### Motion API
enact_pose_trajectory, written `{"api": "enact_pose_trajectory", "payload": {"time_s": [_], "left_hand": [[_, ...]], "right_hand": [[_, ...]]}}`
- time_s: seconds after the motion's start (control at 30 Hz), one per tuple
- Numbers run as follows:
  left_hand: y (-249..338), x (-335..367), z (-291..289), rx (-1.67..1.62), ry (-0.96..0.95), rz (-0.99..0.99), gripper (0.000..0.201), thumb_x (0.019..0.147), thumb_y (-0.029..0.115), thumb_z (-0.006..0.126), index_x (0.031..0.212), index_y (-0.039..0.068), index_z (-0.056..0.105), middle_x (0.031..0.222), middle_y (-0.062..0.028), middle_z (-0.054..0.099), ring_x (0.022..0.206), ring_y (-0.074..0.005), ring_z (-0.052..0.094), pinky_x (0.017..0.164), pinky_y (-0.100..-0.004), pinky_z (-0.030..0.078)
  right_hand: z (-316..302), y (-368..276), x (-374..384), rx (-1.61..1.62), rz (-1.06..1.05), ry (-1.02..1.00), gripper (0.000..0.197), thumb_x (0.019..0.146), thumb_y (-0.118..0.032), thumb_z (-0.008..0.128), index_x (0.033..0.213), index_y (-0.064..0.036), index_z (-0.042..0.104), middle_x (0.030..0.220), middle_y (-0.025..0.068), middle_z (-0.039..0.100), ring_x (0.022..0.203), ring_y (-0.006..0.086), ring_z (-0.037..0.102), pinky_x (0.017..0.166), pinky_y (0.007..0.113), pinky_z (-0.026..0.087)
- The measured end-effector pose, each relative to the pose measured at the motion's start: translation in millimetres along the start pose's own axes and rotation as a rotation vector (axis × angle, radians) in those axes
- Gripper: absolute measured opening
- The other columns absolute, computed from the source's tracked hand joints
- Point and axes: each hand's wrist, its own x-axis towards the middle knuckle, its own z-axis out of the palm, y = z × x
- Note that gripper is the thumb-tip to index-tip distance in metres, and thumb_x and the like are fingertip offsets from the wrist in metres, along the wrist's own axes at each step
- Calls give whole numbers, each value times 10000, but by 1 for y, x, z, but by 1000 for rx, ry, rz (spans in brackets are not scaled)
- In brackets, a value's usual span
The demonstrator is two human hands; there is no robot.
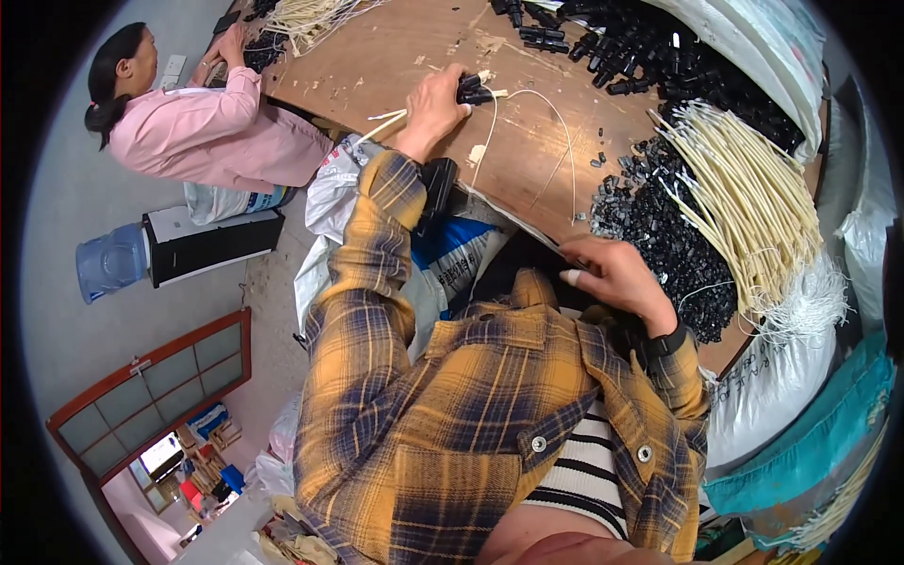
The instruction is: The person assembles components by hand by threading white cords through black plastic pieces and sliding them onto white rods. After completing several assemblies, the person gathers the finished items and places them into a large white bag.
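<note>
My left hand (pixel 436 108) is closed around small black plastic fittings (pixel 474 92) at the middle of the wooden table. A thin cream cord (pixel 556 110) curves away from them to the right and ends on the tabletop. Cream rods or cords (pixel 384 126) stick out on the left side of this hand. My right hand (pixel 617 278) is at the near table edge with its fingers curled in; whatever it may pinch is hidden. Beside it lies a heap of small black pieces (pixel 673 254).
A bundle of cream cords (pixel 744 198) lies on the right of the wooden table (pixel 367 61). Black tubular fittings (pixel 650 56) spill from a white sack (pixel 767 56) at the far right. Across the table's left, a person in pink (pixel 202 132) works near more black pieces.
</note>
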Motion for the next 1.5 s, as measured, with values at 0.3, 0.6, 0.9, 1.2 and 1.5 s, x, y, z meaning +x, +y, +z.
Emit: {"api": "enact_pose_trajectory", "payload": {"time_s": [0.3,0.6,0.9,1.2,1.5], "left_hand": [[57,-26,-51,-95,-4,34,387,672,215,725,1034,114,634,869,-141,674,836,-324,652,726,-415,497],[4,-26,-23,-515,-4,-210,334,737,168,713,1021,8,640,769,-8,624,692,-84,560,623,-248,453],[-79,1,8,-362,34,-424,418,791,176,665,1177,23,615,929,-79,664,803,-136,608,719,-268,484],[-89,1,-2,-268,59,-136,537,753,145,663,1271,55,553,1117,-178,643,1016,-272,619,878,-335,474],[-72,-22,11,-98,188,-179,548,727,123,671,1257,106,536,1048,-203,596,992,-378,589,868,-432,460]], "right_hand": [[-39,3,41,-309,87,718,534,798,-202,705,1271,-30,527,1186,128,599,972,161,600,793,292,494],[22,-3,72,217,-225,-275,255,878,-202,631,1080,-46,640,893,99,695,801,244,668,733,322,509],[8,-16,57,136,-10,-212,277,828,-220,672,1051,-57,649,775,128,665,697,294,633,633,368,482],[0,-12,49,210,97,-172,283,847,-147,675,1096,-19,630,790,94,654,695,168,611,649,301,488],[-11,-13,33,213,152,-106,290,832,-142,693,1092,-28,636,806,114,676,697,196,642,632,305,498]]}}
